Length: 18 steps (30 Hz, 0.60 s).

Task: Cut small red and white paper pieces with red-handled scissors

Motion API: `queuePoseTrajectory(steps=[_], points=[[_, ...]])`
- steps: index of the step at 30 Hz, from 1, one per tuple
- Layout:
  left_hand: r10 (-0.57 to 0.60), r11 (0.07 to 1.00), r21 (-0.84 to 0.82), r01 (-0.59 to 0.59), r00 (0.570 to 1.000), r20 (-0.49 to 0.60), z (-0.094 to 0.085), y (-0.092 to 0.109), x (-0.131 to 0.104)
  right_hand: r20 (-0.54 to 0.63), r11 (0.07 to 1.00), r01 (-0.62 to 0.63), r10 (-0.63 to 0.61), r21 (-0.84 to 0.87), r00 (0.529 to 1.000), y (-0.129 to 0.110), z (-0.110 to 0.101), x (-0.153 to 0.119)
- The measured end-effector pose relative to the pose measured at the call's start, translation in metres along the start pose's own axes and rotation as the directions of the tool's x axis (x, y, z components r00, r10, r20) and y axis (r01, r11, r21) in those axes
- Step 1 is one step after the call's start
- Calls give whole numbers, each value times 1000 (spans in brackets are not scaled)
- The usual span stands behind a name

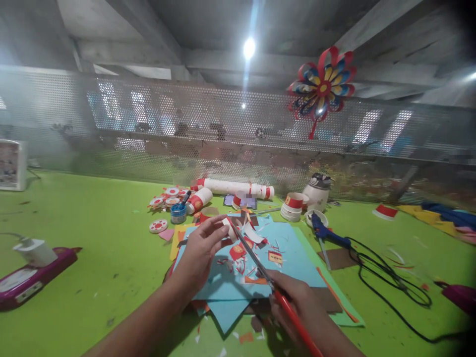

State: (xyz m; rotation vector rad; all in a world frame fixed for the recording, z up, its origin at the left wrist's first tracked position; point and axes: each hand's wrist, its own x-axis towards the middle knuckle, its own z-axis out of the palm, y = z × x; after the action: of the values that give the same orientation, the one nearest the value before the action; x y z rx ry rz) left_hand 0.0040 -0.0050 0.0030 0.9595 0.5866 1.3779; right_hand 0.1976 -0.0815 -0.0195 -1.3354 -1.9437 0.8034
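Note:
My left hand point(203, 245) pinches a small white paper piece with a red edge point(229, 229) between thumb and fingers, above blue sheets. In my right hand point(293, 297) is a pair of scissors point(259, 265) with long metal blades and red handles. The blades point up and left, their tips close beside the paper piece; I cannot tell whether they touch it. Red, white and orange scraps point(238, 252) lie under the blades on the blue sheet point(223, 285). A curled white strip point(253, 233) rests just beyond.
A blue glue gun point(329, 233) with a looping black cord point(366, 290) lies right. Behind the sheets stand paper cups point(292, 206), a long white-and-red tube point(238, 187) and a blue jar point(178, 213). A purple power strip point(37, 277) sits left; a paper flower point(323, 88) hangs above.

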Motion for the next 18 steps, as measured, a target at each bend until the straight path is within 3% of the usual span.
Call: queuePoseTrajectory(steps=[6, 12, 18], points=[[-1, 999, 42, 1, 1000, 5, 1, 1, 0, 46, 984, -46, 39, 169, 998, -3, 3, 1], [-5, 999, 53, 6, 1000, -15, 3, 2, -1, 42, 994, 1, -5, 113, 999, -3, 2, 1], [-2, 1000, 26, 2, 1000, 13, 3, 1, -3, 36, 962, -42, 33, 271, 999, -2, 5, -1]])
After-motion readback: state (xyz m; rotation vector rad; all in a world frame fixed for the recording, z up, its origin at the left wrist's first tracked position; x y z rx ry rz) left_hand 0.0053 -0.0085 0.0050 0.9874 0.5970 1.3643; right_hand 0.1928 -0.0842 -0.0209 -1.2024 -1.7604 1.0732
